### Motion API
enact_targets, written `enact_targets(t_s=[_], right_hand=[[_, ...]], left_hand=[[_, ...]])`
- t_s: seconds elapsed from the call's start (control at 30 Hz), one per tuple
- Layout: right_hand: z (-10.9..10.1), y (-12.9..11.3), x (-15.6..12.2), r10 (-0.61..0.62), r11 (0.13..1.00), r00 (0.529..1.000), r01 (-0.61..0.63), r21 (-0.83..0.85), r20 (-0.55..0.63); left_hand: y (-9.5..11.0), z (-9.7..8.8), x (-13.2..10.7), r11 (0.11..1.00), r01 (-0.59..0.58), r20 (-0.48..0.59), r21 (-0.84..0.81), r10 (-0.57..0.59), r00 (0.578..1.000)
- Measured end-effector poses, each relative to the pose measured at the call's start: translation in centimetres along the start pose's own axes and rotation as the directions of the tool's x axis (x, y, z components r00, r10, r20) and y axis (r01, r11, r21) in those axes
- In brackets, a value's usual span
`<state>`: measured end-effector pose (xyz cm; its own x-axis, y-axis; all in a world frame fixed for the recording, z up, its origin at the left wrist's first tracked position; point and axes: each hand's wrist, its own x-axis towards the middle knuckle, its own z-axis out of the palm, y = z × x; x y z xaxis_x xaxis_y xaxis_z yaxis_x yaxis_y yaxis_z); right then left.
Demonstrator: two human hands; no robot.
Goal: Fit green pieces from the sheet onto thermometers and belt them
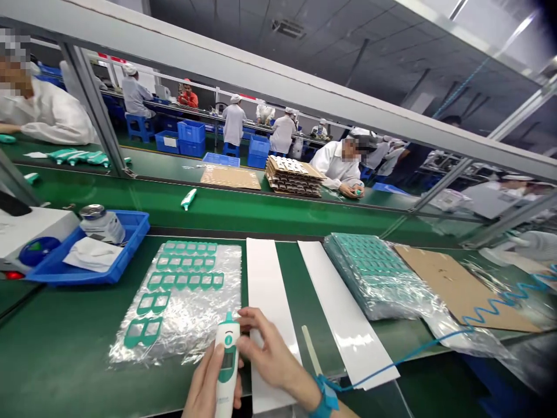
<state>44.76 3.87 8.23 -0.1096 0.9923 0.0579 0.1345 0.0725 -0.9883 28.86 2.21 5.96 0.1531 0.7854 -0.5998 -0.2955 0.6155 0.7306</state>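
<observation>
Over the green counter — left hand grips the light, stiff ear thermometer mid-body, right fingers splayed open beside it.

Bright overhead light glares off the clear plastic bag and handheld thermometer, edges bowing with distortion.

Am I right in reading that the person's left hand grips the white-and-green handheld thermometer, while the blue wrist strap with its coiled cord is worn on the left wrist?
Not quite: the blue wrist strap is on the right wrist, beside the right hand, as the head view shows. The left hand does grip the white-and-green handheld thermometer.
</observation>
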Motion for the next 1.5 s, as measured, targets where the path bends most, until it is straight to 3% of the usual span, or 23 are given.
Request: enact_targets(t_s=[0.07,0.17,0.3,0.47,0.57,0.7,0.83,0.93,1.1,1.3,1.4,1.5], right_hand=[[-3.7,1.3,0.7,-0.079,0.977,0.989,0.051,-0.206,-0.127],[-8.9,3.6,1.4,-0.137,0.92,0.939,0.002,-0.393,-0.316],[-11.9,5.7,1.8,-0.134,0.877,0.936,-0.04,-0.478,-0.325],[-12.0,6.1,3.1,-0.115,0.831,0.951,-0.066,-0.552,-0.288],[-12.2,6.0,4.0,-0.099,0.818,0.953,-0.085,-0.569,-0.286],[-12.5,6.1,4.2,-0.092,0.818,0.953,-0.093,-0.568,-0.289],[-12.3,6.1,4.1,-0.102,0.812,0.953,-0.086,-0.577,-0.286],[-12.2,6.1,4.2,-0.109,0.802,0.952,-0.087,-0.591,-0.287],[-12.3,5.9,4.9,-0.096,0.758,0.958,-0.105,-0.644,-0.27],[-12.1,5.6,5.9,-0.09,0.703,0.963,-0.12,-0.701,-0.255],[-11.8,5.5,5.9,-0.111,0.677,0.967,-0.094,-0.73,-0.228],[-11.5,5.5,5.5,-0.142,0.663,0.97,-0.052,-0.746,-0.195]], left_hand=[[0.0,2.3,0.3,0.998,-0.02,0.053,-0.053,0.023,0.998],[-0.1,4.9,0.8,0.995,0.028,0.078,-0.094,-0.021,0.997],[-0.3,6.0,1.8,0.987,0.146,0.061,-0.071,-0.142,0.988],[-1.6,5.6,2.6,0.995,0.104,0.034,-0.014,-0.103,0.994],[-2.4,5.4,2.4,0.997,-0.034,0.018,0.068,0.033,0.999],[-2.6,5.1,1.8,0.952,-0.22,0.014,0.214,0.222,0.975],[-2.6,4.9,1.7,0.931,-0.284,0.012,0.232,0.289,0.957],[-2.9,4.7,1.9,0.925,-0.269,0.018,0.267,0.274,0.961],[-3.1,4.7,2.3,0.955,-0.147,-0.034,0.258,0.162,0.986],[-2.4,5.0,2.8,0.994,0.033,0.005,0.108,-0.033,0.999],[-2.1,4.7,3.0,0.986,-0.027,-0.026,0.162,0.032,0.999],[-1.9,4.3,3.2,0.987,0.03,0.001,0.16,-0.03,1.0]])
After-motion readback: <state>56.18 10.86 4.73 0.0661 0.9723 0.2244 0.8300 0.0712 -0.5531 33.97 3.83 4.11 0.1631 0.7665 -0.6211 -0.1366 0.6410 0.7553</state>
